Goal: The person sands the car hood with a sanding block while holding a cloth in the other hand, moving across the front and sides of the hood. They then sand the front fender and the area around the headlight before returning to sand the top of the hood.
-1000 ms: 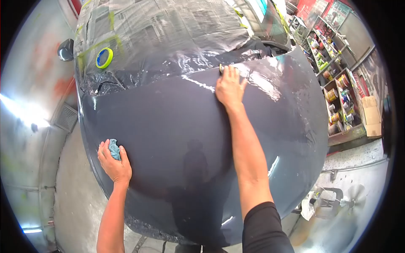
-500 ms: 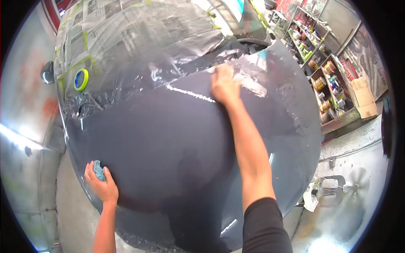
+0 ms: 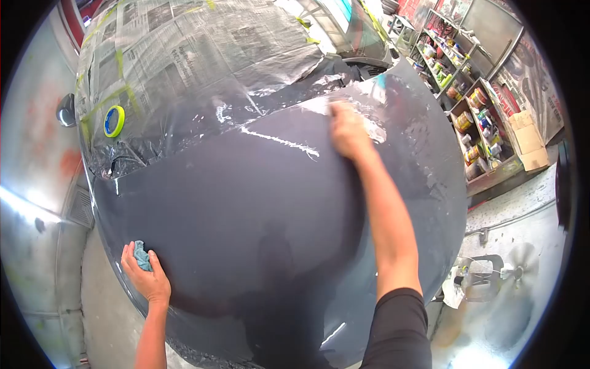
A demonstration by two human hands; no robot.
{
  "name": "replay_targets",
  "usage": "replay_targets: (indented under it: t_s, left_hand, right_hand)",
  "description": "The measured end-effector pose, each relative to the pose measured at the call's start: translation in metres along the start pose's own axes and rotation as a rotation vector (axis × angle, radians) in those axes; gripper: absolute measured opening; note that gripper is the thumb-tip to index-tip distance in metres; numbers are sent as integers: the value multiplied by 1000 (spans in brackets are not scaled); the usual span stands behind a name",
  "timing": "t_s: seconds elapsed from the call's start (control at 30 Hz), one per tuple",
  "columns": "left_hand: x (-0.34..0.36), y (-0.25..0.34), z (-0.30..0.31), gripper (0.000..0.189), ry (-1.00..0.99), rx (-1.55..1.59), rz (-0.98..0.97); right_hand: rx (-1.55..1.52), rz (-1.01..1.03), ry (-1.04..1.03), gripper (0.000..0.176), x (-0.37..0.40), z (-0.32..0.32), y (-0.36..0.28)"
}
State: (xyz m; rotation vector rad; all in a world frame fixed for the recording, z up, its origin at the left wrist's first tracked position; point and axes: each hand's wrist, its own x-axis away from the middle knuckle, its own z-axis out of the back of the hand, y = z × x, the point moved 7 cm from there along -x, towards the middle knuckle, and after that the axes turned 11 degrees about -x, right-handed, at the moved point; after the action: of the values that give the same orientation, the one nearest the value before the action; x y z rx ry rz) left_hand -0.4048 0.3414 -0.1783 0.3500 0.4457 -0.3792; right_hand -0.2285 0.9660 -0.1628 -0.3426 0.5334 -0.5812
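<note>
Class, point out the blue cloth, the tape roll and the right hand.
blue cloth [image 3: 142, 254], head view, bunched top.
tape roll [image 3: 122, 117], head view, yellow rim.
right hand [image 3: 348, 132], head view, back of hand.

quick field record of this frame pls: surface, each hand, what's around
surface: dark grey car hood, wet sheen on its far part
left hand: at the hood's near-left edge, gripping a blue cloth
right hand: pressed on the far part of the hood, blurred; cannot tell if it holds anything
windshield: covered with newspaper and plastic, tape roll lying on it
right side: shelves with cans
</note>
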Motion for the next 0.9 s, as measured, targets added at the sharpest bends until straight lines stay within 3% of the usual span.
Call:
replay_targets:
  t_s: [0.03, 0.07, 0.1, 0.17, 0.23, 0.3, 0.4, 0.5, 0.53, 0.57, 0.63, 0.67, 0.77, 0.83, 0.9]
  left_hand:
    - [1, -1, -3, 50, -1, -15, 2]
    - [0, -2, -5, 50, 3, -32, -2]
    - [0, -4, -4, 50, 1, -54, -5]
    - [5, -8, 1, 50, -13, -61, 1]
    - [-2, 0, -4, 50, 6, -33, 14]
    - [0, -3, -4, 50, -19, -28, 22]
    - [0, 3, -5, 49, -1, -33, 1]
    - [5, -6, 2, 48, -11, -69, -30]
    - [0, -2, -2, 48, 6, -57, -39]
    - [-4, 2, -4, 48, 17, -44, -31]
    - [-1, 2, 0, 48, 3, -50, -24]
    - [-1, 4, 1, 49, 1, -44, -17]
    - [-1, -1, -2, 51, -9, -51, -6]
    - [-1, 1, -1, 53, -7, -61, -12]
    - [1, 1, 3, 54, -2, -72, 6]
  right_hand:
    - [-2, -21, 240, 36, -1, 33, 46]
    - [144, -373, 234, 32, 10, 60, 71]
    - [247, -346, 266, 33, 10, 65, 70]
    - [139, -240, 250, 39, 17, 46, 56]
    - [152, 58, 5, 53, 24, -1, 9]
    - [73, 176, -66, 47, 34, -1, -44]
    - [13, -320, 137, 39, -13, 35, 58]
    - [138, -285, 341, 41, -25, 9, 51]
    - [117, -244, 106, 44, -30, -9, 34]
    - [92, -26, 129, 46, -22, -25, 5]
    - [74, -56, -25, 49, -20, -11, 11]
    - [67, -179, -58, 50, -32, 3, 31]
    - [126, -280, 133, 50, -51, -1, 59]
    - [199, -277, 175, 52, -46, -11, 30]
    - [101, -138, 116, 54, -22, -30, -36]
